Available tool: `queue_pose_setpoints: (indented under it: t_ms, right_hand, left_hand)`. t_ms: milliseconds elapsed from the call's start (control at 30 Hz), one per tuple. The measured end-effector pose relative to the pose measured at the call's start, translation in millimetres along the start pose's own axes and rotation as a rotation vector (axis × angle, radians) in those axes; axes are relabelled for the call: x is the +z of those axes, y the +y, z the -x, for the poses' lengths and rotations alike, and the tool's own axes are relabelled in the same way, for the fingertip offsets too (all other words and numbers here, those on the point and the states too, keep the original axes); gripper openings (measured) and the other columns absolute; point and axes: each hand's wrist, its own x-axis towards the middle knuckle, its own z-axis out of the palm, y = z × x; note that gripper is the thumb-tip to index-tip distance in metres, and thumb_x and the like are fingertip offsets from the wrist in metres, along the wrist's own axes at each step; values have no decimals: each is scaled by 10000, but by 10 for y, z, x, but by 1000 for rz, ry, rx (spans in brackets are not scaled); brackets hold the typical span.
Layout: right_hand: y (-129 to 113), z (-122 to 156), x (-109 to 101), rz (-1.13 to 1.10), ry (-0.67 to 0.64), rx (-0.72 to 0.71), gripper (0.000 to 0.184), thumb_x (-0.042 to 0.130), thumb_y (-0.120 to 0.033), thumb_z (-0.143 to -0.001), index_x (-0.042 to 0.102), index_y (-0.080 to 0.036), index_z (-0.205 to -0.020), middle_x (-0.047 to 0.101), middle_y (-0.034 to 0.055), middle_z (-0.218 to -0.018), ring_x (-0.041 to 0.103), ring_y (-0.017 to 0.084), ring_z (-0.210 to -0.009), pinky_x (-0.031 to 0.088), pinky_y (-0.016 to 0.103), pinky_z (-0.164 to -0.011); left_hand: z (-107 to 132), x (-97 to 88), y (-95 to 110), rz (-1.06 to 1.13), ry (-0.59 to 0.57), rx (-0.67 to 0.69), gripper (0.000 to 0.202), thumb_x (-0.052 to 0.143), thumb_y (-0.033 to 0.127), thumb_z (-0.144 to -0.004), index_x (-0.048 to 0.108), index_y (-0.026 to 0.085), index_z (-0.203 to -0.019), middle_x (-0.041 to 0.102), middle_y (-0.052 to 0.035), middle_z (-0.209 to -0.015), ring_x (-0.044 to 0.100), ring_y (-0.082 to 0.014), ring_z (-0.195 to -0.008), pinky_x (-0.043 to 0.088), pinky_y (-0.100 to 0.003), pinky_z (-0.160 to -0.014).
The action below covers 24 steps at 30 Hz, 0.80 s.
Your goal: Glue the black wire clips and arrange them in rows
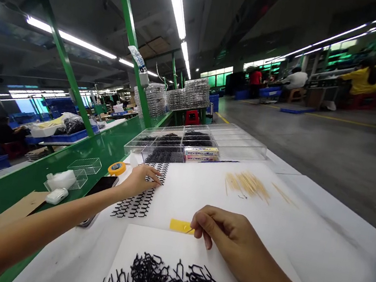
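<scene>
My left hand (pixel 140 182) reaches over rows of small black Y-shaped pieces (pixel 134 203) on the white work surface. Its thumb and forefinger come together at the lower end of the rightmost row; whatever lies between the tips is too small to make out. A thin wooden toothpick is pinched in my right hand (pixel 219 226), mostly hidden by the fingers. Its point meets a yellow strip (pixel 178 225) lying flat. Below, nearest me, a heap of loose black Y-shaped pieces (pixel 167 281) covers part of a white sheet (pixel 134 236).
Scattered toothpicks (pixel 248 185) lie at the right. Clear divided trays (pixel 240 142) with black pieces and small boxes (pixel 201 154) stand behind. Along the left are orange tape (pixel 116 168), a phone (pixel 102 184), a clear box (pixel 85 165) and a white case (pixel 57 195). People sit farther off.
</scene>
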Motion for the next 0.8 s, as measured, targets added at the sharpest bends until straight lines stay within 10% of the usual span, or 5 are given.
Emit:
queue_pose_setpoints:
  t_ms: [567, 800]
  right_hand:
    - [0, 35, -5, 49, -4, -19, 303, 432, -312, -895, 596, -174, -681, 589, 12, -650, 485, 137, -553, 399, 236, -533]
    - [-4, 29, -28, 140, 20, -38, 317, 446, -371, -873, 598, -199, -654, 587, 8, -624, 507, 147, -546, 402, 235, -513]
  left_hand:
    - [-15, 31, -79, 109, 3, 10, 210, 519, 288, -854, 568, 148, -1003, 561, -74, -1094, 540, -210, -990, 440, -428, -862]
    - [250, -369, -122, 244, 149, -91, 213, 509, 302, -860, 575, 135, -974, 585, -68, -1036, 564, -197, -940, 461, -406, -828]
